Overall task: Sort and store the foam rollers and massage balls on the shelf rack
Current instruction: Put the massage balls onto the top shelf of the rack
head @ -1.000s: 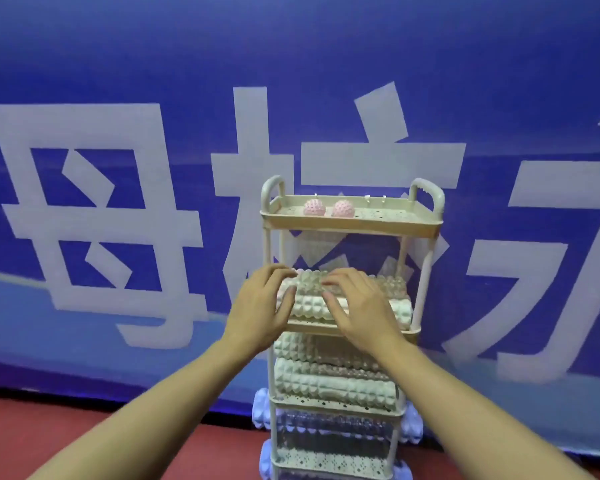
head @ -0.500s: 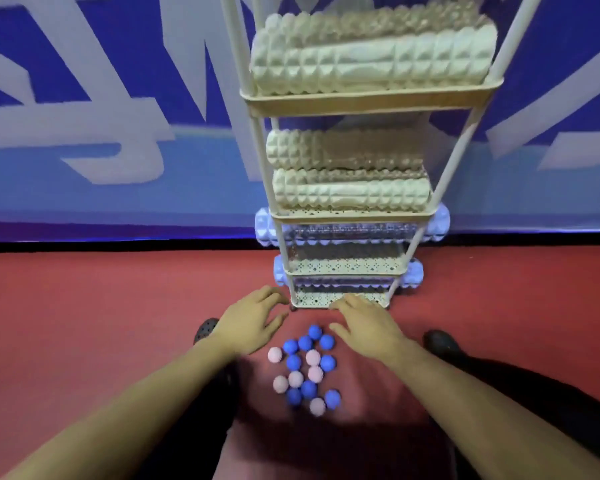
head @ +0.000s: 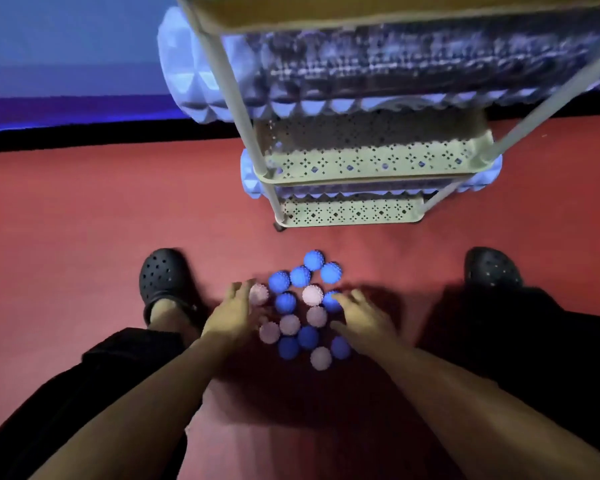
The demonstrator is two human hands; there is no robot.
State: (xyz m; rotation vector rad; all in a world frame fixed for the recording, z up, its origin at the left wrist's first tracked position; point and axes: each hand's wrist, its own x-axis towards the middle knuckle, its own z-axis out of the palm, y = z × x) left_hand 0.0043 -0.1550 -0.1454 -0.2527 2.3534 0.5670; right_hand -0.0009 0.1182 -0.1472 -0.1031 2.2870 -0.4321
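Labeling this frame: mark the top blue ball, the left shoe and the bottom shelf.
top blue ball [head: 314, 260], head view, ball's center
left shoe [head: 162, 271], head view, perforated toe
bottom shelf [head: 350, 211], head view, patterned front wall

Legible text, labels, brands, numbers, signs: none. No lettering can be read on the cream perforated plastic shelf rack, the pale blue ridged foam rollers, the blue and pink spiky massage balls, the black perforated clogs, the red floor or the blue wall panel.
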